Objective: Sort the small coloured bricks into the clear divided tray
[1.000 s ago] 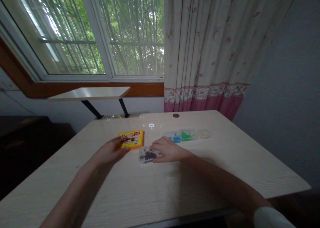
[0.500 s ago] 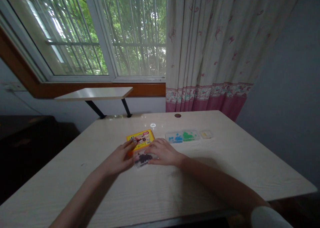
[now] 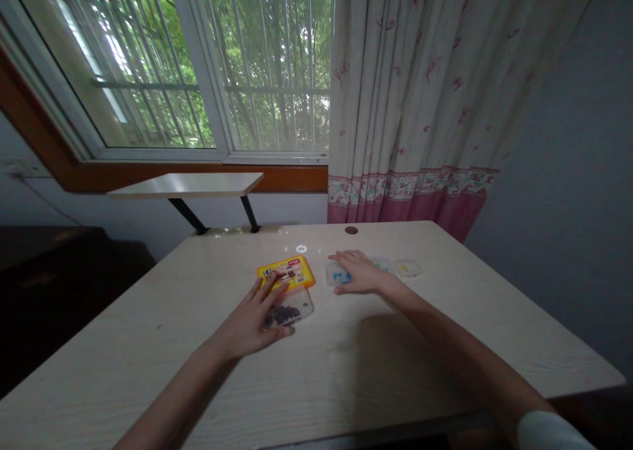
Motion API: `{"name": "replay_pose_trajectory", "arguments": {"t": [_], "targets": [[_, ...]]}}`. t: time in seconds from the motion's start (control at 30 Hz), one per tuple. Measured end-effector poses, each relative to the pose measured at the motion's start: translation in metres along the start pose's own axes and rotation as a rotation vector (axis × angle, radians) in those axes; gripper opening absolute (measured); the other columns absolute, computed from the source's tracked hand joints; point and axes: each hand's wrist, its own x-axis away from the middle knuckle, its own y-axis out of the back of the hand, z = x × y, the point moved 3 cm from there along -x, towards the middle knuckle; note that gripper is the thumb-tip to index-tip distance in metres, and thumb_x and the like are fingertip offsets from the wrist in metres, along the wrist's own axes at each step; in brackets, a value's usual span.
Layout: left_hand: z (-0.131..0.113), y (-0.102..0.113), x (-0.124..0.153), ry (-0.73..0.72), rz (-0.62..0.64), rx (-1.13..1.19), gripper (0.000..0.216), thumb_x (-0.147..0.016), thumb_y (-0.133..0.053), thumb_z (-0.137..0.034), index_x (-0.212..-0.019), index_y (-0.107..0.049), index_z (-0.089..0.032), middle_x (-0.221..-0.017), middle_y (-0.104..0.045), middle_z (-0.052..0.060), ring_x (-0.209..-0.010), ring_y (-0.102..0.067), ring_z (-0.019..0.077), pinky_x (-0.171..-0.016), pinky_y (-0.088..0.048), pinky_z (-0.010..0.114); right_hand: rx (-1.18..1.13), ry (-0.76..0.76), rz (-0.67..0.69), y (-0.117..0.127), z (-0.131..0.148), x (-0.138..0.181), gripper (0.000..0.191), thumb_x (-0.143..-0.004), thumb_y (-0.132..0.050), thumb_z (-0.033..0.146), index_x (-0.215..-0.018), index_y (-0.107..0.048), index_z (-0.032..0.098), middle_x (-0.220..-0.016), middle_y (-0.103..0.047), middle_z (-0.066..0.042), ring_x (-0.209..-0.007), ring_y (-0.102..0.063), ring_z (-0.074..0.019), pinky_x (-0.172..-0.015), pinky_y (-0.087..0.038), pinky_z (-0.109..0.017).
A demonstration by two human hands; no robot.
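My left hand (image 3: 258, 319) lies over the left end of a clear box (image 3: 305, 303) of small dark pieces. Its fingers are stretched out toward a flat yellow box (image 3: 305, 278) with a printed top, and the thumb is apart at the near side. The clear box lies against the yellow one's near edge. Farther right, my right hand (image 3: 362, 273) is over a clear box (image 3: 330, 275), fingers spread and thumb apart. Blue pieces (image 3: 342, 277) show at the box's left; the hand hides most of the green pieces (image 3: 383, 266). Whether it touches the box I cannot tell.
A small clear box (image 3: 407, 268) with pale yellow contents lies right of my right hand. On the pale table (image 3: 297, 384), a raised shelf (image 3: 198, 184) stands at the back left. A round brown cap (image 3: 351, 230) is near the back edge, and a curtain (image 3: 410, 107) hangs behind.
My right hand has left the box of dark pieces and moved right to the box of blue and green pieces. The yellow box and dark-piece box have shifted slightly right.
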Motion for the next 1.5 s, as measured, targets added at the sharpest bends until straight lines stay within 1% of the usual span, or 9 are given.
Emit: {"name": "replay_pose_trajectory", "arguments": {"t": [0.13, 0.27, 0.4, 0.5, 0.67, 0.93, 1.13, 1.33, 1.5], "targets": [[0.007, -0.009, 0.001, -0.004, 0.001, 0.033, 0.074, -0.071, -0.054, -0.055, -0.133, -0.032, -0.021, -0.145, -0.013, 0.012, -0.131, -0.013, 0.0369, -0.102, -0.024, 0.053, -0.042, -0.035, 0.026, -0.001, -0.022, 0.002, 0.069, -0.066, -0.067, 0.038, -0.126, -0.04, 0.02, -0.123, -0.049, -0.011, -0.113, -0.044, -0.0272, -0.098, -0.024, -0.047], [0.009, -0.007, -0.004, -0.052, 0.035, 0.083, 0.074, -0.07, -0.056, -0.054, -0.133, -0.033, -0.021, -0.145, -0.014, 0.012, -0.131, -0.013, 0.0351, -0.104, -0.024, 0.051, -0.168, -0.045, -0.155, 0.009, -0.023, -0.011, 0.062, -0.066, -0.068, 0.036, -0.12, -0.044, 0.017, -0.118, -0.052, -0.01, -0.104, -0.05, -0.0226, -0.09, -0.038, -0.038], [0.0, -0.011, -0.02, -0.136, 0.06, 0.127, 0.08, -0.071, -0.057, -0.053, -0.136, -0.024, -0.021, -0.145, -0.012, 0.013, -0.132, -0.012, 0.0329, -0.106, -0.021, 0.049, -0.266, 0.011, -0.245, 0.016, -0.012, -0.027, 0.059, -0.066, -0.069, 0.037, -0.117, -0.046, 0.017, -0.118, -0.051, -0.009, -0.105, -0.05, -0.0205, -0.09, -0.039, -0.035], [-0.014, -0.02, -0.035, -0.17, 0.043, 0.198, 0.087, -0.068, -0.059, -0.053, -0.137, -0.019, -0.019, -0.143, -0.016, 0.015, -0.131, -0.016, 0.0338, -0.105, -0.023, 0.051, -0.286, 0.048, -0.243, 0.014, -0.001, -0.032, 0.059, -0.066, -0.069, 0.039, -0.117, -0.048, 0.018, -0.119, -0.051, -0.009, -0.108, -0.047, -0.0211, -0.092, -0.037, -0.036], [-0.034, -0.02, -0.045, -0.195, -0.037, 0.265, 0.078, -0.063, -0.063, -0.055, -0.126, -0.034, -0.018, -0.132, -0.03, 0.015, -0.126, -0.026, 0.0328, -0.102, -0.029, 0.048, -0.268, 0.091, -0.22, 0.002, 0.009, -0.034, 0.061, -0.068, -0.067, 0.043, -0.119, -0.047, 0.018, -0.118, -0.052, -0.009, -0.109, -0.046, -0.0209, -0.092, -0.036, -0.035], [-0.017, -0.009, -0.027, -0.017, -0.093, 0.257, 0.093, -0.057, -0.066, -0.057, -0.131, -0.027, -0.018, -0.131, -0.028, 0.017, -0.121, -0.032, 0.0351, -0.097, -0.034, 0.049, -0.171, 0.125, -0.083, -0.011, 0.015, -0.037, 0.063, -0.068, -0.066, 0.043, -0.123, -0.044, 0.021, -0.124, -0.05, -0.008, -0.115, -0.043, -0.0228, -0.095, -0.032, -0.038], [-0.015, -0.022, -0.034, -0.065, -0.004, 0.338, 0.11, -0.059, -0.068, -0.053, -0.139, 0.001, -0.024, -0.145, -0.001, 0.015, -0.132, -0.009, 0.0361, -0.102, -0.025, 0.054, -0.064, 0.049, -0.054, 0.026, -0.032, 0.005, 0.067, -0.069, -0.063, 0.05, -0.124, -0.045, 0.018, -0.123, -0.05, -0.01, -0.114, -0.043, -0.0239, -0.097, -0.032, -0.037], [-0.012, -0.03, -0.036, -0.074, -0.022, 0.401, 0.115, -0.057, -0.071, -0.049, -0.139, 0.007, -0.029, -0.146, -0.005, 0.013, -0.131, -0.01, 0.0369, -0.101, -0.024, 0.058, 0.061, -0.158, 0.115, 0.03, -0.087, 0.053, 0.078, -0.056, -0.073, 0.045, -0.125, -0.046, 0.018, -0.12, -0.053, -0.013, -0.11, -0.047, -0.0314, -0.095, -0.03, -0.047], [-0.016, -0.035, -0.04, -0.074, 0.006, 0.432, 0.115, -0.059, -0.07, -0.047, -0.138, 0.011, -0.03, -0.145, -0.009, 0.014, -0.13, -0.017, 0.0369, -0.101, -0.024, 0.059, -0.15, -0.169, -0.149, 0.039, -0.084, 0.044, 0.063, -0.064, -0.069, 0.032, -0.121, -0.045, 0.019, -0.121, -0.05, -0.011, -0.109, -0.049, -0.0247, -0.092, -0.039, -0.04]]}}
